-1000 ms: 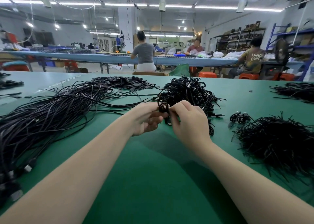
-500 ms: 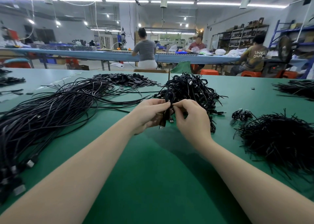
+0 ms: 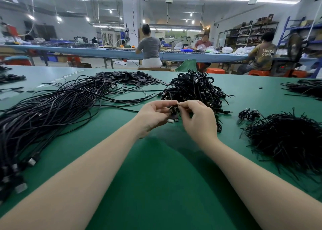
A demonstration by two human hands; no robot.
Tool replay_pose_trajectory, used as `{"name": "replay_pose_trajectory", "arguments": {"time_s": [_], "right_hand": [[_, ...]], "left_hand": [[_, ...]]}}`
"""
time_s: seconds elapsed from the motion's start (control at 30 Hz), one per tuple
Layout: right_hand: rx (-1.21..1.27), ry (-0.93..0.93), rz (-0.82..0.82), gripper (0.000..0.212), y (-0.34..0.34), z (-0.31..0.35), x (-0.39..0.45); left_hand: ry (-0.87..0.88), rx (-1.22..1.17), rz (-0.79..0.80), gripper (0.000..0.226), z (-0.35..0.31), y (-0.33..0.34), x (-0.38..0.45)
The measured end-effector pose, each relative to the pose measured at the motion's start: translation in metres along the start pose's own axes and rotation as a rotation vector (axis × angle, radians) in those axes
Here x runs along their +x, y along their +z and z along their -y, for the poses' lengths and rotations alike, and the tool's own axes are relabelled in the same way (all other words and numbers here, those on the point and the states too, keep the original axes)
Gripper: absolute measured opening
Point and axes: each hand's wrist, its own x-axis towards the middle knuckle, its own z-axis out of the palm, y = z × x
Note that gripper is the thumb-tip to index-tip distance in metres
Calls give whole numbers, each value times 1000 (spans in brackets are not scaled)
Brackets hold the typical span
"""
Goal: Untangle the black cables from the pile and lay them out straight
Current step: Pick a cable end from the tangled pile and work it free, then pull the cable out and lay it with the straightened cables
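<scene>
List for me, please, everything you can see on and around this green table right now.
table: one, green, fills the foreground
coiled cable: one, black, held between both hands
tangled pile: one, black, just behind the hands
straightened cables: one long sheaf, black, on the left
flat black pieces: one heap, far centre-left
short strands: one heap, black, on the right
small bundle: one, black, left of that heap
far cables: one heap, black, far right edge
workers: three, seated at the blue bench behind
left hand: one, pinching the coiled cable
right hand: one, pinching the coiled cable
</scene>
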Motion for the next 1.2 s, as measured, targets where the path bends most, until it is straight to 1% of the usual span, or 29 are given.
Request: {"name": "replay_pose_trajectory", "arguments": {"time_s": [0.1,0.13,0.2,0.27,0.37,0.4,0.43,0.53,0.57,0.67,0.73,0.77,0.83,0.9,0.97,1.03,1.1,1.17,1.2], "right_hand": [[1,-33,-29,11,0,2,0],[-24,-55,-51,11,0,3,-1],[-112,-102,-93,11,-1,4,-1],[-214,-179,-148,11,-1,6,-1],[-302,-322,-225,8,-2,4,0],[-312,-350,-219,7,-2,4,0],[-318,-366,-208,7,-2,4,-1],[-298,-328,-178,10,0,5,-2],[-274,-282,-161,10,-1,6,-3],[-203,-132,-108,10,-1,2,-3],[-178,-80,-100,10,-2,0,-4],[-173,-72,-99,9,-1,0,-4],[-175,-75,-89,8,0,2,-4],[-158,-66,-73,8,1,3,-3],[-136,-56,-50,10,2,4,-3],[-149,-83,-48,10,2,3,-4],[-219,-175,-97,10,0,3,-4],[-316,-315,-187,11,-1,1,-3],[-345,-371,-207,11,-1,0,-1]], "left_hand": [[61,66,-72,15,0,3,0],[65,84,-92,10,-2,2,0],[43,86,-106,16,-3,1,0],[3,33,-85,26,-4,5,0],[-78,-107,-110,50,-11,10,-1],[-107,-146,-114,52,-12,9,0],[-134,-169,-108,43,-13,8,0],[-151,-194,-20,15,-14,6,-4],[-136,-203,-4,13,-13,5,-4],[-89,-153,44,32,-7,4,-4],[-27,-41,69,50,-1,7,-4],[11,-7,51,53,2,9,-4],[86,-2,-13,38,4,9,-3],[99,41,-60,24,5,6,-2],[46,60,-75,21,6,3,-3],[-11,-48,-45,20,5,6,-5],[-71,-163,-31,22,0,10,-5],[-153,-279,-31,27,-4,10,-3],[-190,-328,-41,26,-6,9,-2]]}}
